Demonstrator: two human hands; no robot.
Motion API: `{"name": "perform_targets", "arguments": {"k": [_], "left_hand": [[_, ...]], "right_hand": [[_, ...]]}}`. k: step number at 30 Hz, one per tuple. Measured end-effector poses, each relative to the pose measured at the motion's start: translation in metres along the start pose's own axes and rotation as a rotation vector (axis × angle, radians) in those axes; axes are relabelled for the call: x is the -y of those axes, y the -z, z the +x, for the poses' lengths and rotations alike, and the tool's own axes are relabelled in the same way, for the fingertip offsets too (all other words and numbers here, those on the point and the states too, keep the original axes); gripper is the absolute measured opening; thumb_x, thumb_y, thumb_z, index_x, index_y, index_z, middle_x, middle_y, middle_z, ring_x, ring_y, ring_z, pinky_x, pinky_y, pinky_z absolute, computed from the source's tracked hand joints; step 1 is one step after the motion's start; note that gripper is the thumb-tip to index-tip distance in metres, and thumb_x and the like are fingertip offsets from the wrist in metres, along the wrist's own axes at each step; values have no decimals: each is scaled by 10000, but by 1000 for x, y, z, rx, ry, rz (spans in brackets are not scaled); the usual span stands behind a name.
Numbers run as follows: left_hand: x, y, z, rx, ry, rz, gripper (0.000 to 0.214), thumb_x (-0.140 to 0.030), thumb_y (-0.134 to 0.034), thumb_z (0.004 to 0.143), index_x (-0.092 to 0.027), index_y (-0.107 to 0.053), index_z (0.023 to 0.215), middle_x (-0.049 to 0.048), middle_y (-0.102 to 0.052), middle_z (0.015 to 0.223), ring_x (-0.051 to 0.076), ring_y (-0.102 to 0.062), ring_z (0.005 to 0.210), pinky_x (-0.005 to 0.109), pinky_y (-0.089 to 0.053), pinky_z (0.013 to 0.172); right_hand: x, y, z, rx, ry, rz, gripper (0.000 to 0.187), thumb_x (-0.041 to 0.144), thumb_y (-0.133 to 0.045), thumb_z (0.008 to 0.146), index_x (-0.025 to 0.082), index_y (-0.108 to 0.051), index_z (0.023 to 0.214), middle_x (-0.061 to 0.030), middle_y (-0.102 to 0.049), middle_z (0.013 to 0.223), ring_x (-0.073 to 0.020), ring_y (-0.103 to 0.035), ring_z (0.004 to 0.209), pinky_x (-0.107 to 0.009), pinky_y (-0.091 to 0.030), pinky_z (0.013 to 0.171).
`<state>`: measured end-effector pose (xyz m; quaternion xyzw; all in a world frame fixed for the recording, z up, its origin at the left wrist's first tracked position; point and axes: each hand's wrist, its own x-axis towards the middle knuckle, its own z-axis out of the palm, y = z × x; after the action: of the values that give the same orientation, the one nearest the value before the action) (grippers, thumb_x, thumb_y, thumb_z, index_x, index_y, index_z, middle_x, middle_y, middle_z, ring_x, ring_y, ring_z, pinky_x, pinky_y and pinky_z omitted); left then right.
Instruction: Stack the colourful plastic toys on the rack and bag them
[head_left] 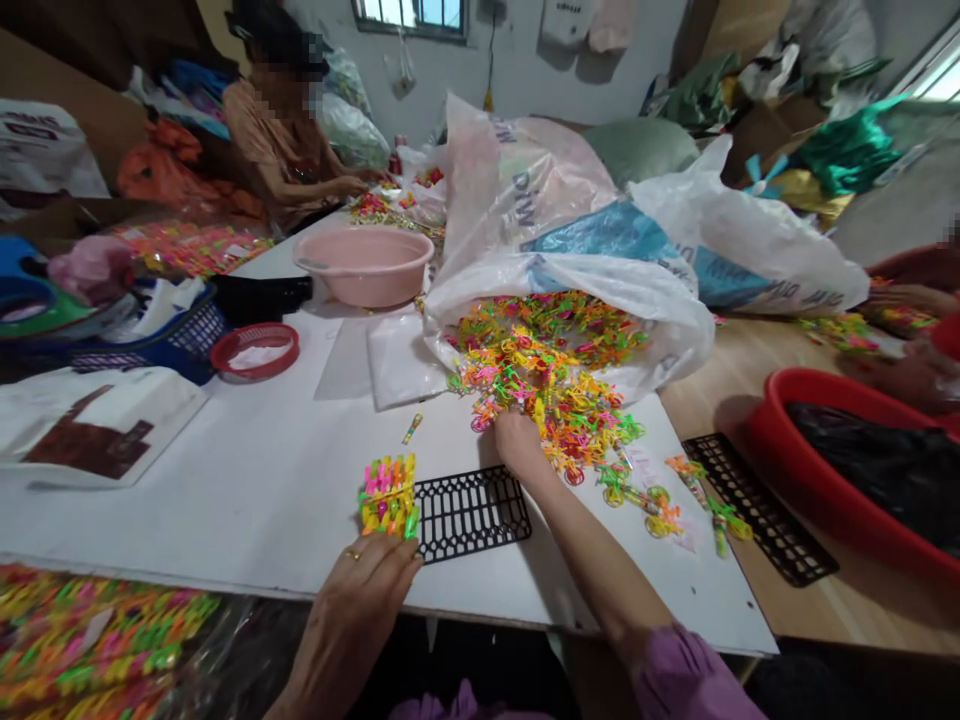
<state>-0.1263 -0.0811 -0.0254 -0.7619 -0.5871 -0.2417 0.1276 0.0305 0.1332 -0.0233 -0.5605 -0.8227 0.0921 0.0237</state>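
My left hand (364, 600), with a ring on one finger, grips a bundle of neon plastic toy pieces (388, 497) at its lower end, just left of a black plastic grid tray (472, 513). My right hand (517, 445) reaches across the white tabletop (247, 500) and its fingertips sink into the edge of a heap of tangled multicoloured plastic pieces (544, 375). The heap spills from a large white plastic sack (570, 270). The right fingers are hidden among the pieces.
A second black grid (757, 508) with a few pieces lies to the right, beside a red tub (825, 450) lined with black plastic. A pink basin (364, 265) and a red basket (255, 350) stand farther back. Co-workers' hands (349, 185) work at the far end.
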Motion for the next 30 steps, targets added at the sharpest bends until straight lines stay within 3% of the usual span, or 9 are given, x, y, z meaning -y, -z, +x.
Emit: {"name": "perform_targets", "arguments": {"k": [4,6,10,14,16,21,23,30], "left_hand": [[7,4,28,-125,203,6,241,-285,-515,854,-177,-594,1055,85,-648,987,222,-588,940,374,-466,821],[16,-2,42,-89,217,-9,218,-276,-512,851,-174,-604,1020,84,-643,976,224,-584,937,372,-462,816],[29,-17,52,138,213,-61,196,-240,-430,883,-192,-620,884,48,-644,853,198,-584,850,351,-458,798],[29,-17,47,171,221,-53,211,-242,-420,892,-176,-620,888,59,-625,840,202,-556,857,351,-445,824],[27,-15,46,161,215,-54,202,-231,-431,888,-163,-620,908,69,-618,876,204,-543,896,343,-441,841],[28,-13,47,229,180,-126,202,-187,-419,889,-171,-594,990,60,-633,945,188,-558,940,327,-439,848],[30,-14,48,246,170,-170,197,-206,-428,892,-182,-584,1010,52,-642,948,179,-573,936,320,-438,845],[28,-14,53,200,249,-155,322,-334,-537,847,-183,-523,1131,71,-652,1000,202,-593,949,324,-455,824]], "right_hand": [[1,-8,5,11,7,-10,198,98,-445,828,72,-628,900,-189,-654,859,-244,-627,816,-292,-428,653],[0,-14,-5,-10,9,53,179,189,-478,835,99,-618,901,-157,-655,830,-228,-617,782,-288,-416,641],[2,-18,-32,5,32,483,127,287,-600,737,166,-582,773,-12,-596,677,-134,-541,639,-224,-368,586],[21,-16,-54,153,93,1004,214,364,-624,693,166,-552,729,79,-419,548,-78,-393,504,-186,-296,485],[32,-20,-61,166,136,1134,217,377,-603,711,168,-555,742,83,-400,544,-74,-366,493,-185,-286,473],[50,-52,-67,183,139,1075,60,231,-556,708,175,-561,728,46,-532,604,-101,-479,555,-198,-368,539],[55,-61,-66,138,152,1017,96,193,-513,731,177,-576,803,24,-577,675,-118,-521,609,-212,-399,587],[63,-60,-63,132,337,625,152,124,-470,756,180,-571,854,-36,-557,860,-151,-532,750,-240,-399,674]]}}
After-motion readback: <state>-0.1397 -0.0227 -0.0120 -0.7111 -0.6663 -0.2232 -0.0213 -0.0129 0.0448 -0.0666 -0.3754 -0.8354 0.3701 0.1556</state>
